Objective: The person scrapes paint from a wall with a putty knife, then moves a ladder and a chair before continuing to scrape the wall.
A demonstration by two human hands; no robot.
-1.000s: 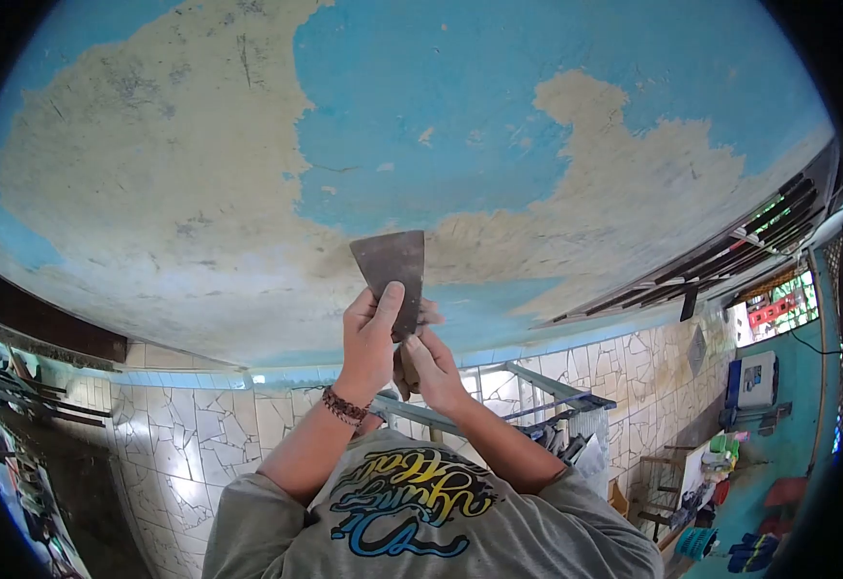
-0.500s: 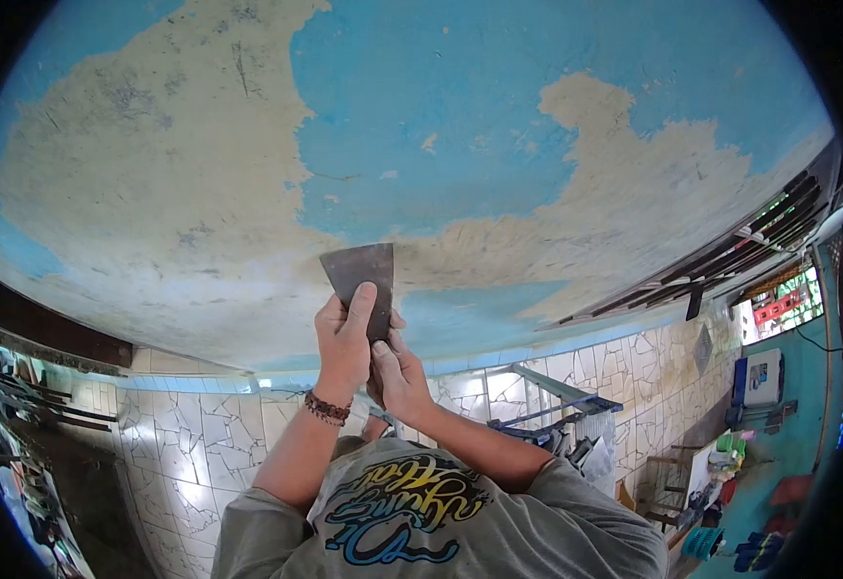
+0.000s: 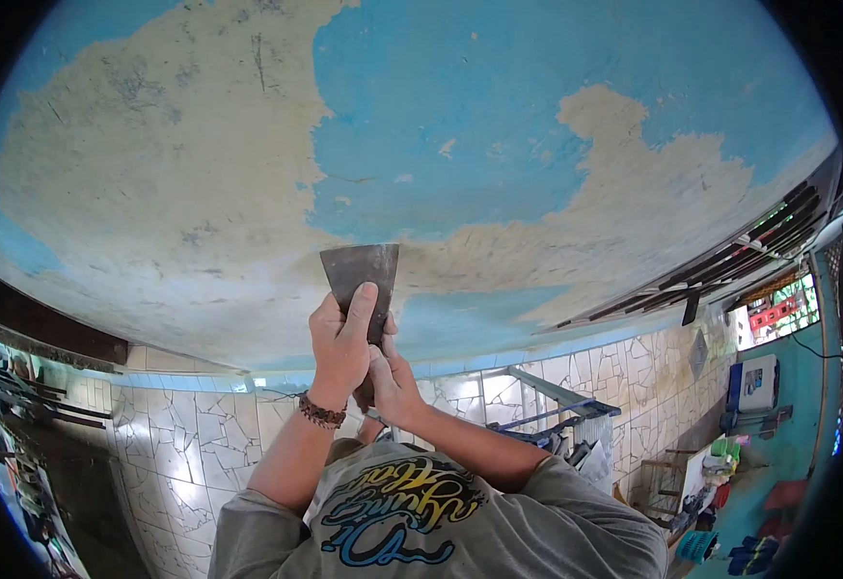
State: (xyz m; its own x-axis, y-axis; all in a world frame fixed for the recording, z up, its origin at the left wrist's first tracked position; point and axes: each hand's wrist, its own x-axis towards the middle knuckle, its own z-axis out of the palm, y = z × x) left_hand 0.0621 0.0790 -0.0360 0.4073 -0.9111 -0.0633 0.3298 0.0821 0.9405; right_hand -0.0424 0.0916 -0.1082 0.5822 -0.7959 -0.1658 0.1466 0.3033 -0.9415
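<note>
A dark metal scraper (image 3: 362, 272) with a wide flat blade meets the wall (image 3: 441, 125), which shows blue paint and bare beige patches. My left hand (image 3: 342, 333) grips the blade's lower part, thumb laid flat along its face. Below and to the right, my right hand (image 3: 393, 386) is wrapped round the handle end, most of which is hidden by my fingers. The blade's top edge lies at the border between blue paint and beige surface. A beaded bracelet (image 3: 322, 412) circles my left wrist.
A ladder (image 3: 547, 396) stands at the right behind my arm. Dark slats (image 3: 730, 246) run along the wall's right side. A white cooler (image 3: 759, 383) and cluttered items (image 3: 716, 468) are at far right. A dark beam (image 3: 45, 323) lies at left, above tiled floor (image 3: 185, 434).
The view of the wall has shifted slightly to the right and down. Both hands keep hold of the scraper, with its blade in nearly the same place in view.
</note>
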